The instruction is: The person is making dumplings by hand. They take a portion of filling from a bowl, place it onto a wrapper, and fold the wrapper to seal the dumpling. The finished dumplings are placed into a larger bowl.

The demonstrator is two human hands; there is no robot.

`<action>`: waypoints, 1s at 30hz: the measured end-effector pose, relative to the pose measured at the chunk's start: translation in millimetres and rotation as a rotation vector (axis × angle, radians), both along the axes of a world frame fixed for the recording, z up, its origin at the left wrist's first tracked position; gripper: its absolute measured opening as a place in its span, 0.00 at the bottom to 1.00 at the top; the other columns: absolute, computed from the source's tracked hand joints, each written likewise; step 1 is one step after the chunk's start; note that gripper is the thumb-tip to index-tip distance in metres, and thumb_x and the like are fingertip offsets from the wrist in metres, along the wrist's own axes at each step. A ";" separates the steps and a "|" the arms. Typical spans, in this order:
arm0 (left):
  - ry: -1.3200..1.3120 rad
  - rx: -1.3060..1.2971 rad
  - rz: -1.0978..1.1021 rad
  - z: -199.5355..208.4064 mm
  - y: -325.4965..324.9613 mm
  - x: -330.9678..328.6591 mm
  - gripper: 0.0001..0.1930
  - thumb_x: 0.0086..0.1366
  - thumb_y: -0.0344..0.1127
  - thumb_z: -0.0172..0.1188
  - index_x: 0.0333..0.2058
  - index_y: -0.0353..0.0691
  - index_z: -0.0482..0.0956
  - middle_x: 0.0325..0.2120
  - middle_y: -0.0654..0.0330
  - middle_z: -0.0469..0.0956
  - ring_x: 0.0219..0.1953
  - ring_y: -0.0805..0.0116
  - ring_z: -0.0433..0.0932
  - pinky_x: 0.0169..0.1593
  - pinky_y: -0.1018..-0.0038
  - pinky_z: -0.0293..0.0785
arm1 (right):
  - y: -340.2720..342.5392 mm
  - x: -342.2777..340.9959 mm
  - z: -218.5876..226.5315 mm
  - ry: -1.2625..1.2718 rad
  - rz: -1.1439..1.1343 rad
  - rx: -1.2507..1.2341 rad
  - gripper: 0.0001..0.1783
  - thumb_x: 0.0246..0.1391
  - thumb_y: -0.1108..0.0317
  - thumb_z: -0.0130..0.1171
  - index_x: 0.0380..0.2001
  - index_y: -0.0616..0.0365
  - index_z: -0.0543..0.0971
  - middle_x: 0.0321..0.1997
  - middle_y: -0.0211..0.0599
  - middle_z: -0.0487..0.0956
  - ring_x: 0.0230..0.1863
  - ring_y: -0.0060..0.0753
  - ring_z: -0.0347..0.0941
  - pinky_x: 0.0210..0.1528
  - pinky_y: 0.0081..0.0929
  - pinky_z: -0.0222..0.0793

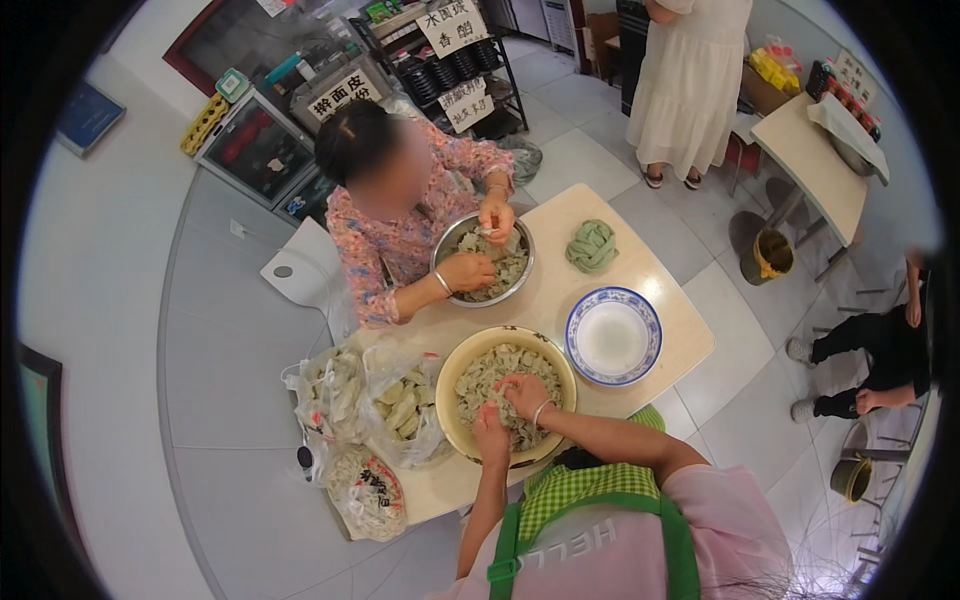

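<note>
A cream enamel basin [449,399] stands at the table's near edge, full of small, torn, pale grey-green food pieces [482,383]. My left hand [491,432] is over its near part, fingers drawn together. Close beside it is my right hand [524,397], with a bracelet at the wrist and its fingers curled down to the pieces. The two hands appear to pinch a small pale piece between them, too small to make out. Across the table, a co-worker's two hands [480,250] work over a steel bowl [523,285] of similar pieces.
Right of the basin sits a blue-and-white bowl [613,337] of cloudy liquid, with a folded green cloth [592,246] beyond it. Plastic bags [405,400] of larger flat pieces lie at the left. Another person in a white dress [685,90] stands behind, near a side table [815,170].
</note>
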State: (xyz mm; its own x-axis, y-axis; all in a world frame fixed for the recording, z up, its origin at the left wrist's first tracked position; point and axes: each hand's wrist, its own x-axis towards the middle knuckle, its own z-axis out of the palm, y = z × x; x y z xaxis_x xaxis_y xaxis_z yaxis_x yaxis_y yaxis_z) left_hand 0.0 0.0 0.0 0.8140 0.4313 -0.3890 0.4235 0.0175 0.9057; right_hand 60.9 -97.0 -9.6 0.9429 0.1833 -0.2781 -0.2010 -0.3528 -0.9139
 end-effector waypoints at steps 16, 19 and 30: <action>0.056 0.213 -0.078 -1.1 13.8 7.6 0.28 0.63 0.54 0.31 0.33 0.33 0.72 0.14 0.60 0.67 0.16 0.69 0.64 0.20 0.71 0.61 | 5.4 -5.6 13.5 -0.245 0.465 -0.053 0.19 0.38 0.66 0.54 0.39 0.53 0.74 0.31 0.48 0.75 0.34 0.47 0.71 0.39 0.36 0.66; -0.092 0.526 -0.221 9.8 10.3 8.5 0.26 0.63 0.50 0.35 0.28 0.31 0.73 0.11 0.54 0.65 0.16 0.65 0.65 0.22 0.67 0.60 | 4.6 -7.5 9.3 -0.245 0.332 -0.055 0.18 0.38 0.66 0.54 0.38 0.55 0.75 0.30 0.47 0.75 0.32 0.46 0.71 0.37 0.35 0.67; -0.439 0.596 -0.498 1.7 7.9 2.4 0.17 0.56 0.35 0.53 0.43 0.32 0.66 0.39 0.46 0.66 0.43 0.57 0.66 0.42 0.65 0.64 | 7.6 11.8 -15.0 0.781 -0.011 0.733 0.26 0.50 0.61 0.50 0.53 0.56 0.61 0.50 0.38 0.67 0.48 0.33 0.65 0.39 0.30 0.66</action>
